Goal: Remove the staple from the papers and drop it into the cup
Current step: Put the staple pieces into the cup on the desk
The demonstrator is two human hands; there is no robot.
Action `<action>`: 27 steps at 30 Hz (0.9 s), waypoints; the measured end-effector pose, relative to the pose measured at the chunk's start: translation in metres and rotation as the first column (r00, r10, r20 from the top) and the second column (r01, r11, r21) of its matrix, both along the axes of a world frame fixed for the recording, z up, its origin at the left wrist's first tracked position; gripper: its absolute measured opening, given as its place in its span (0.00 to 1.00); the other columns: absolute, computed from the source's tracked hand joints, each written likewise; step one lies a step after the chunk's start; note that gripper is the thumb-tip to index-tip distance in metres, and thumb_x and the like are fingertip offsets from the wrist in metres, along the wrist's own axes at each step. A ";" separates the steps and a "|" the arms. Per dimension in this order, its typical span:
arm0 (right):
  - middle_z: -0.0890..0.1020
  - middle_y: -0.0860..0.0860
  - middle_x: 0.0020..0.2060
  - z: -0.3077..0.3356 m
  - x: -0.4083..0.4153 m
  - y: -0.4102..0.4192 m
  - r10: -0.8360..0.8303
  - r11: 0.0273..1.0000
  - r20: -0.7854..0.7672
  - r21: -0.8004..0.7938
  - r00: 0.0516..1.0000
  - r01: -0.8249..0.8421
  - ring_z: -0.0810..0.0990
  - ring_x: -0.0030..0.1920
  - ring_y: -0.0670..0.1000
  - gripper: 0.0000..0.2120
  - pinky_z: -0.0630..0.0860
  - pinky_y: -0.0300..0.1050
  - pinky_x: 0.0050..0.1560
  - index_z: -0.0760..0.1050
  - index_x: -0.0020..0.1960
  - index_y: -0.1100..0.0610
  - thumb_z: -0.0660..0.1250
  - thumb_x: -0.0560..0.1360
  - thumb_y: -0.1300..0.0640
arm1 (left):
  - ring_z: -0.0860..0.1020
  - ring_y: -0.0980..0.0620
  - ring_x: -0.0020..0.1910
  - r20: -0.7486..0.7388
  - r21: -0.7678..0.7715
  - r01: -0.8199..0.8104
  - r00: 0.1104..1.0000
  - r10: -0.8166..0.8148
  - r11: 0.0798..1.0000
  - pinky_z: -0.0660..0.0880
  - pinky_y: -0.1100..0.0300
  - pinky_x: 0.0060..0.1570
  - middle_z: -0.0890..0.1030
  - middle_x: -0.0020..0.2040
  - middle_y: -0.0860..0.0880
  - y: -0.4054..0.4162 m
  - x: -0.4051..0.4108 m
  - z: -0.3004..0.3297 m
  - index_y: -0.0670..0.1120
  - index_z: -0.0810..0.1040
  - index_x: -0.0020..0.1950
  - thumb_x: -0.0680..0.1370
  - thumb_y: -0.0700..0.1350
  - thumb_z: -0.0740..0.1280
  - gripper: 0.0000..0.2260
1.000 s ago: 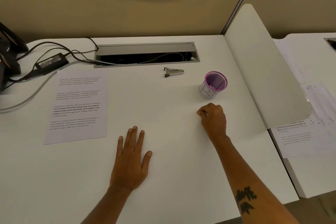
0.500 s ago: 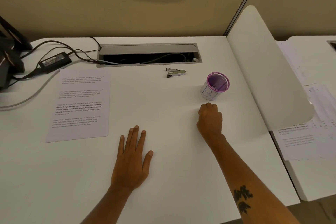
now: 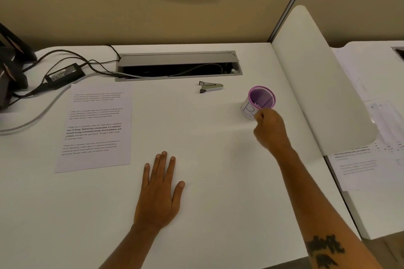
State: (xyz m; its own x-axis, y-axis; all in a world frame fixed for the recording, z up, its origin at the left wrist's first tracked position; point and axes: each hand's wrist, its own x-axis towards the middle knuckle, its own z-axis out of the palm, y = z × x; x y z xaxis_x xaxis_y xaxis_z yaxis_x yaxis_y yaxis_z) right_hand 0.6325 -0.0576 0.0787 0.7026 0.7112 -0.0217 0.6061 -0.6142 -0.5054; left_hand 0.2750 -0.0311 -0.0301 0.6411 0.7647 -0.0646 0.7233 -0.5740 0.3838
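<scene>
The printed papers (image 3: 96,129) lie flat on the left of the white desk. A metal staple remover (image 3: 211,87) rests near the back, apart from both hands. To the right stands a purple mesh cup (image 3: 247,112) with a white paper label. My right hand (image 3: 270,130) hovers at the cup's near rim, fingertips pinched together over the edge. The staple itself is too small to make out. My left hand (image 3: 159,190) lies flat on the desk with its fingers straight, right of the papers.
An open cable slot (image 3: 179,65) runs along the back of the desk. A black power adapter (image 3: 64,75) and cables lie at the back left. A white divider panel (image 3: 317,76) bounds the desk's right side, with loose papers (image 3: 367,159) beyond it.
My right hand rose off the desk and moved forward and right to the cup's rim, still pinched. My left hand stayed flat in place.
</scene>
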 end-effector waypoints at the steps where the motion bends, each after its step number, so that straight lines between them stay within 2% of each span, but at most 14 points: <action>1: 0.76 0.64 0.35 0.012 0.007 0.004 -0.015 1.000 0.014 0.024 1.000 0.014 0.72 0.37 0.62 0.05 0.69 0.56 0.35 0.70 0.39 0.69 0.59 0.73 0.75 | 0.46 0.49 0.88 -0.002 0.002 0.000 1.000 0.000 1.000 0.52 0.39 0.85 0.48 0.88 0.47 0.000 0.000 0.000 0.48 0.50 0.87 0.85 0.59 0.52 0.32; 3: 0.79 0.66 0.42 0.030 0.022 0.013 -0.043 0.998 0.046 0.052 0.998 0.040 0.75 0.42 0.65 0.05 0.72 0.56 0.40 0.74 0.45 0.72 0.61 0.76 0.72 | 0.46 0.49 0.88 -0.007 0.003 0.002 1.000 -0.002 1.000 0.52 0.39 0.85 0.48 0.88 0.47 0.000 0.000 0.000 0.49 0.49 0.87 0.85 0.60 0.51 0.32; 7: 0.80 0.57 0.45 0.035 0.049 0.030 -0.090 0.995 0.075 0.057 0.993 0.086 0.76 0.45 0.56 0.07 0.69 0.46 0.43 0.77 0.50 0.66 0.62 0.81 0.63 | 0.46 0.49 0.88 -0.004 0.009 0.002 1.000 -0.002 1.000 0.51 0.40 0.85 0.48 0.88 0.48 -0.001 0.000 0.000 0.49 0.49 0.87 0.85 0.60 0.51 0.32; 10: 0.84 0.58 0.45 0.030 0.061 0.035 -0.119 0.990 0.096 0.091 0.988 0.111 0.79 0.44 0.56 0.06 0.70 0.42 0.40 0.80 0.47 0.64 0.65 0.79 0.64 | 0.46 0.49 0.88 -0.010 0.012 0.005 1.000 -0.004 1.000 0.51 0.40 0.85 0.47 0.88 0.48 0.000 0.000 0.000 0.49 0.49 0.87 0.85 0.59 0.51 0.32; 13: 0.86 0.58 0.40 0.032 0.062 0.034 -0.128 0.986 0.143 0.125 0.981 0.110 0.79 0.38 0.54 0.06 0.65 0.33 0.32 0.84 0.42 0.64 0.69 0.75 0.66 | 0.45 0.49 0.88 -0.005 0.009 0.005 1.000 -0.005 1.000 0.51 0.40 0.85 0.47 0.88 0.48 0.000 0.000 0.000 0.49 0.49 0.87 0.86 0.59 0.52 0.32; 15: 0.87 0.57 0.38 0.033 0.062 0.032 -0.110 0.984 0.165 0.157 0.980 0.084 0.82 0.38 0.55 0.06 0.64 0.30 0.33 0.86 0.42 0.63 0.70 0.73 0.67 | 0.45 0.49 0.88 -0.004 0.009 0.004 1.000 -0.004 1.000 0.51 0.40 0.85 0.48 0.88 0.47 -0.001 0.000 0.000 0.49 0.50 0.87 0.86 0.59 0.52 0.32; 19: 0.87 0.53 0.38 0.029 0.064 0.028 -0.138 0.970 0.149 0.222 0.979 0.103 0.82 0.37 0.50 0.07 0.67 0.29 0.35 0.86 0.43 0.58 0.71 0.72 0.67 | 0.46 0.49 0.88 -0.008 0.012 0.000 1.000 0.000 1.000 0.52 0.40 0.85 0.49 0.88 0.47 0.000 0.000 0.000 0.48 0.50 0.87 0.85 0.59 0.52 0.32; 24: 0.87 0.52 0.39 0.024 0.062 0.019 -0.127 0.960 0.143 0.267 0.981 0.085 0.82 0.37 0.49 0.05 0.68 0.28 0.37 0.86 0.44 0.58 0.72 0.72 0.66 | 0.46 0.49 0.88 -0.012 0.011 0.000 1.000 0.001 1.000 0.50 0.41 0.85 0.49 0.88 0.47 0.000 0.001 0.001 0.48 0.51 0.87 0.85 0.60 0.51 0.32; 27: 0.86 0.51 0.38 0.020 0.055 0.010 -0.156 0.940 0.061 0.315 0.986 0.130 0.82 0.38 0.49 0.02 0.76 0.33 0.39 0.85 0.44 0.58 0.74 0.73 0.63 | 0.46 0.49 0.88 -0.011 0.014 -0.001 1.000 0.001 1.000 0.50 0.41 0.85 0.49 0.88 0.47 0.000 0.001 0.001 0.48 0.51 0.87 0.85 0.60 0.51 0.32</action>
State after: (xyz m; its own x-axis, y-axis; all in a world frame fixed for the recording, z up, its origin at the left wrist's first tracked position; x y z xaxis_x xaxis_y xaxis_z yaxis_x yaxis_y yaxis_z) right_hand 0.6877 -0.0474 0.0990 0.7872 0.5653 0.2464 0.5717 -0.5194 -0.6351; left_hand 0.2760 -0.0315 -0.0292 0.6397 0.7663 -0.0608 0.7280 -0.5785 0.3678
